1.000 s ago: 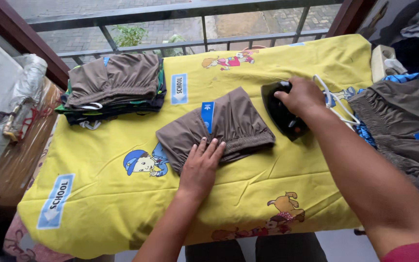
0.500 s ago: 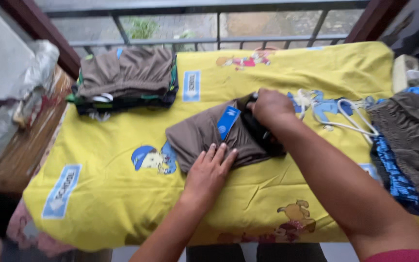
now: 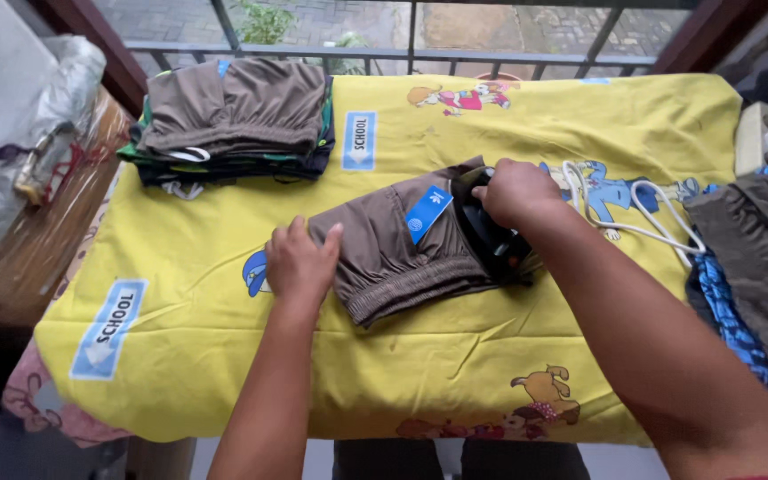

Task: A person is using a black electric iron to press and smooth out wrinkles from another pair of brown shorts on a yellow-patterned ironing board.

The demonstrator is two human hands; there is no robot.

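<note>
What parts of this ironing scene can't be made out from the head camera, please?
- Iron: its handle is hidden under the right hand, and its soleplate faces down on the folded brown shorts.
- White cord: its far end disappears behind the clothes pile at the right.
- Clothes pile: cut off by the right edge.
- Table: hidden under the yellow sheet.

Yellow-clothed table [image 3: 224, 356] bearing folded shorts [image 3: 393, 258], stack [image 3: 233, 120]

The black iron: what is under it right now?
The black iron rests on the right end of the folded brown shorts, gripped by the right hand. The yellow cloth lies beneath; the iron's soleplate is hidden.
</note>
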